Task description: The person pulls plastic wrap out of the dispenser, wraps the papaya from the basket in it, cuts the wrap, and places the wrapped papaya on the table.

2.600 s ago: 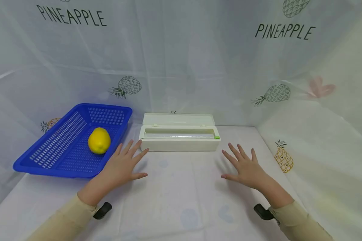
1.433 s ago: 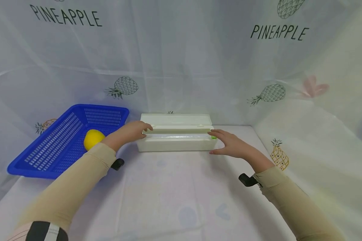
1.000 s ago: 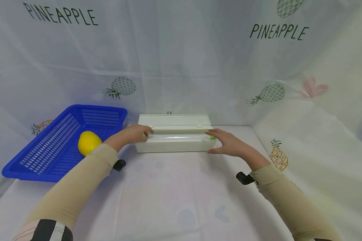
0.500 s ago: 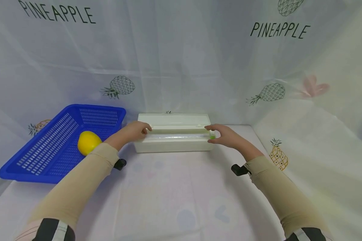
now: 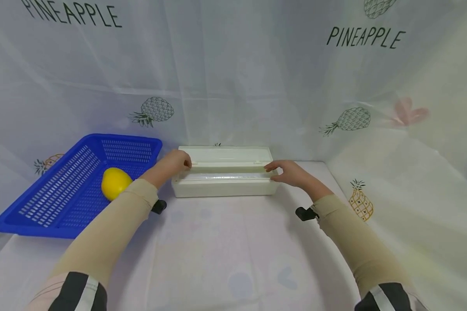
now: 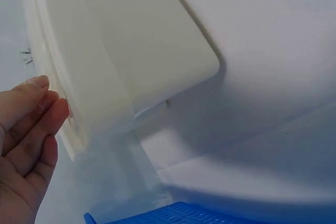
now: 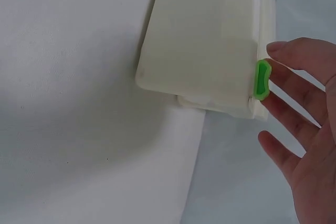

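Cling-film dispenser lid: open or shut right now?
Open. The lid stands up behind the white dispenser box, and the film roll shows in the trough. Left hand and right hand touch its ends.

A cream-white cling-film dispenser box (image 5: pixel 223 186) carries a small bright green slider tab (image 7: pixel 261 80). A blue perforated plastic basket (image 5: pixel 43 203) holds a yellow lemon (image 5: pixel 114 183). The backdrop cloth (image 5: pixel 233 77) is pale white, printed with grey and yellow pineapples and dark "PINEAPPLE" lettering. Both sleeves (image 5: pixel 113 229) are beige.
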A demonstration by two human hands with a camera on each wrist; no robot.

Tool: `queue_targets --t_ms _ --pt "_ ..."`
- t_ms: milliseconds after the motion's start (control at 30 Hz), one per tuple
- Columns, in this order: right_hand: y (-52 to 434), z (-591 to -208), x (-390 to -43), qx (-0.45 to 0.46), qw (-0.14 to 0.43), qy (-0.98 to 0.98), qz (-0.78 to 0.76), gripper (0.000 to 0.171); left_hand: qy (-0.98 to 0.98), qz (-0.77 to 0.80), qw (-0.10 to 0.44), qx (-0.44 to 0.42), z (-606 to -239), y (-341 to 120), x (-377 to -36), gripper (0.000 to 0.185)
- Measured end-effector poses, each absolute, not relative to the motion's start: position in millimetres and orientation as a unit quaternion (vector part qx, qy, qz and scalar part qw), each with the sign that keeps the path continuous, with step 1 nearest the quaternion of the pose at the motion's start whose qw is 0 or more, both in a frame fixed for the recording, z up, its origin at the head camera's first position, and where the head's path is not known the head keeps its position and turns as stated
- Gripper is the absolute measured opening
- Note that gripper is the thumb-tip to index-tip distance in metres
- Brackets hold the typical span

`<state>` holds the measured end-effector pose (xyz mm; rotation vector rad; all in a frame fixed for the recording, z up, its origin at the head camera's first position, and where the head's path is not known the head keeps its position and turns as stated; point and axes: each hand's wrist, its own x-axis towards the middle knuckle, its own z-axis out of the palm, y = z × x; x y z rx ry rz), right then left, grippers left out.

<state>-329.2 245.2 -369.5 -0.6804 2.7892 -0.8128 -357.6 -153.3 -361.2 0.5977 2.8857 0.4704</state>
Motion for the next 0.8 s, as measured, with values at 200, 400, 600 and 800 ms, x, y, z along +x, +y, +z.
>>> queue_targets --t_ms 200,400,600,800 --pt "239.8 -372.7 -336.3 -0.209 0.086 0.938 -0.264 0.037 0.96 0.19 0.09 0.185 -358.3 -157.1 -360.3 0.007" --pt "234.9 -377.3 -340.7 -0.188 0.059 0.943 -0.267 0.027 0.957 0.203 0.093 0.185 -357.5 -160.7 -360.7 0.005" --pt "237.8 -378.2 -341.7 -0.176 0.028 0.923 -0.34 0.007 0.952 0.205 0.081 0.212 -356.4 -164.6 -357.0 0.005" --pt "237.8 -374.0 -345.9 -0.208 0.047 0.908 -0.361 0.009 0.941 0.233 0.089 0.23 -353.2 -168.3 -352.0 0.004"
